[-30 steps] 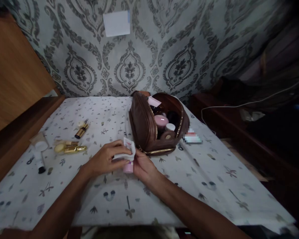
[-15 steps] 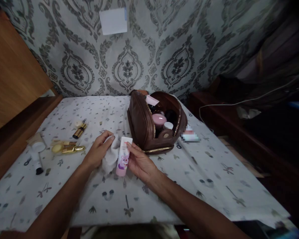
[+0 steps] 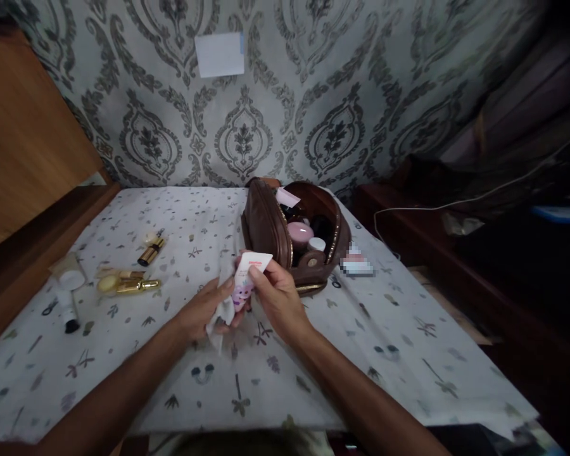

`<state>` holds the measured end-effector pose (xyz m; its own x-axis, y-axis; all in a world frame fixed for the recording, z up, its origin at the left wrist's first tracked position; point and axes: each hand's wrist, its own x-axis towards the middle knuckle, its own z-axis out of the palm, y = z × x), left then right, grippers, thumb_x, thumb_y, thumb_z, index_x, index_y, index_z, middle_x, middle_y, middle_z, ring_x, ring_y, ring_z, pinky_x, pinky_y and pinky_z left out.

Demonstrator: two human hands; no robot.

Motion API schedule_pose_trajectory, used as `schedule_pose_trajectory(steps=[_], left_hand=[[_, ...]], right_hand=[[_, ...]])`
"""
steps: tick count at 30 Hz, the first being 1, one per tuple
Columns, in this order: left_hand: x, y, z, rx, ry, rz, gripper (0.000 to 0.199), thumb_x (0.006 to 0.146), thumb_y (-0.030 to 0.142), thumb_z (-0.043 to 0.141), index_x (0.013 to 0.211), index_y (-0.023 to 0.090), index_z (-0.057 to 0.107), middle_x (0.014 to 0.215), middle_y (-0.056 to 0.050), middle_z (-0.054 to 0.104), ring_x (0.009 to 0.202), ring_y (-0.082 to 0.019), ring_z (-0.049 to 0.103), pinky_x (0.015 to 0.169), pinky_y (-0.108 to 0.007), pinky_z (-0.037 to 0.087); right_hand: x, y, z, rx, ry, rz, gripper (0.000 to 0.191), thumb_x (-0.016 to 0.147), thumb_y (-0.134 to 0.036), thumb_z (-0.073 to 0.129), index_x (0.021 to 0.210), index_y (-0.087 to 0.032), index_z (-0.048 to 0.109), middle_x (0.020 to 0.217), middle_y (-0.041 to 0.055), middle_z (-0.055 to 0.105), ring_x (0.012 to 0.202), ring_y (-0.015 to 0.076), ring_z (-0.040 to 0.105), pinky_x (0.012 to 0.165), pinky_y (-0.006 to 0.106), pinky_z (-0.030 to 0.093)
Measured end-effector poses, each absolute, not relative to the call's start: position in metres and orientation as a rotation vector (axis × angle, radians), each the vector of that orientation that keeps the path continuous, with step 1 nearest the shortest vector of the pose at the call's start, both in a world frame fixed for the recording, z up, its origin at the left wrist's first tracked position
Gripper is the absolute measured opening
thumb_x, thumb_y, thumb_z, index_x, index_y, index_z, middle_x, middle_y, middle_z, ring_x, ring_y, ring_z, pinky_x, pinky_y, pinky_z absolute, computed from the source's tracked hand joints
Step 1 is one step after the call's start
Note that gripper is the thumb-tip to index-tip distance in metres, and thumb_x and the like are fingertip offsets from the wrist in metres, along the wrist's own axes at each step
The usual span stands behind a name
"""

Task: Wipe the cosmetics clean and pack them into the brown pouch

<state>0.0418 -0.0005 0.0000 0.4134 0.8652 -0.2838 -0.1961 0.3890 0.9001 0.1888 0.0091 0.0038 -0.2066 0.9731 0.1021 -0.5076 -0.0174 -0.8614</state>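
The right hand (image 3: 285, 304) pinches the printed tube (image 3: 244, 280) near its flat end. The left hand (image 3: 203, 310), curled, holds a white cloth (image 3: 224, 311) against the tube's lower part. From the tube, a brown bag (image 3: 265, 221) stands toward two o'clock; a gold bottle (image 3: 132, 287) lies at nine o'clock.

Tube (image 3: 244, 284), lower end now behind cloth (image 3: 225, 311)

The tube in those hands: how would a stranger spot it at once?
Find the open brown bag on the patterned tablecloth. Nearer the camera, the right hand holds the tube against a white cloth in the left hand. Its purple cartoon print sets it apart from the plain pink item inside the bag.
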Motion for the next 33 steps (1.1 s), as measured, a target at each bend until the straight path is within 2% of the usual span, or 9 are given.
schedule_pose_trajectory(steps=[3,5,10,13,16,19,24,28,33], left_hand=[[0.039,0.002,-0.002,1.037,1.15,0.993,0.06,0.07,0.078,0.062,0.079,0.02,0.053,0.058,0.004,0.049,0.047,-0.01,0.045,0.037,-0.019,0.024],[0.036,0.002,0.0,1.292,1.292,1.112,0.049,0.079,0.069,0.06,0.084,0.021,0.054,0.062,0.004,0.051,0.056,-0.013,0.05,0.047,-0.023,0.036],[0.029,0.0,0.005,1.869,1.49,1.138,0.036,0.087,0.054,0.055,0.095,0.019,0.055,0.081,-0.003,0.062,0.073,-0.019,0.057,0.072,-0.031,0.045],[0.027,0.001,0.004,1.974,1.581,1.065,0.038,0.091,0.054,0.047,0.101,0.018,0.054,0.078,-0.005,0.063,0.068,-0.021,0.057,0.069,-0.032,0.044],[0.024,0.004,0.001,2.008,1.583,1.001,0.037,0.092,0.054,0.044,0.1,0.02,0.056,0.073,-0.004,0.064,0.068,-0.023,0.06,0.067,-0.033,0.043],[0.022,0.008,0.0,1.869,1.516,0.979,0.038,0.091,0.057,0.047,0.086,0.021,0.058,0.068,-0.002,0.061,0.067,-0.021,0.058,0.065,-0.031,0.043],[0.017,0.013,0.0,1.494,1.312,0.881,0.054,0.091,0.066,0.042,0.068,0.019,0.056,0.059,-0.001,0.057,0.056,-0.016,0.054,0.052,-0.026,0.043],[0.016,0.012,0.004,1.101,1.02,0.626,0.061,0.079,0.076,0.054,0.071,0.016,0.064,0.05,-0.002,0.059,0.04,-0.015,0.052,0.038,-0.025,0.038],[0.02,0.004,0.012,0.942,0.943,0.699,0.054,0.062,0.066,0.076,0.07,0.013,0.07,0.045,-0.002,0.058,0.03,-0.012,0.046,0.031,-0.023,0.034]], right_hand=[[0.186,0.005,-0.001,-0.76,-1.021,1.44,0.046,0.076,-0.038,0.08,0.117,-0.021,0.067,0.101,0.0019,0.071,0.09,0.0147,0.063,0.08,0.024,0.053],[0.184,0.002,-0.005,-0.823,-1.005,1.419,0.049,0.076,-0.037,0.081,0.12,-0.022,0.066,0.108,0.0021,0.069,0.095,0.0147,0.062,0.087,0.024,0.05],[0.182,-0.001,-0.013,-0.935,-0.987,1.394,0.049,0.087,-0.052,0.066,0.123,-0.018,0.064,0.08,-0.0001,0.064,0.063,0.0116,0.051,0.054,0.022,0.042],[0.182,0.0,-0.011,-0.946,-1.16,1.35,0.044,0.089,-0.05,0.062,0.116,-0.015,0.067,0.065,-0.0032,0.056,0.058,0.0117,0.047,0.054,0.023,0.039],[0.182,0.0,-0.008,-0.902,-1.303,1.283,0.033,0.084,-0.041,0.07,0.108,-0.017,0.07,0.069,-0.0029,0.058,0.064,0.0128,0.05,0.062,0.024,0.043],[0.182,-0.001,-0.005,-0.886,-1.338,1.227,0.026,0.079,-0.034,0.076,0.1,-0.02,0.069,0.08,-0.0021,0.062,0.072,0.0132,0.053,0.068,0.023,0.043],[0.186,0.001,0.001,-0.782,-1.383,1.323,0.02,0.082,-0.037,0.073,0.08,-0.019,0.065,0.065,-0.0047,0.052,0.06,0.0105,0.044,0.059,0.021,0.039],[0.193,0.003,0.01,-0.692,-1.476,1.354,0.023,0.084,-0.041,0.072,0.078,-0.019,0.068,0.064,-0.0037,0.052,0.058,0.0101,0.044,0.055,0.022,0.038],[0.211,0.004,0.025,-0.639,-1.541,1.346,0.025,0.087,-0.041,0.069,0.077,-0.018,0.07,0.066,-0.0006,0.06,0.06,0.0118,0.055,0.056,0.023,0.044]])
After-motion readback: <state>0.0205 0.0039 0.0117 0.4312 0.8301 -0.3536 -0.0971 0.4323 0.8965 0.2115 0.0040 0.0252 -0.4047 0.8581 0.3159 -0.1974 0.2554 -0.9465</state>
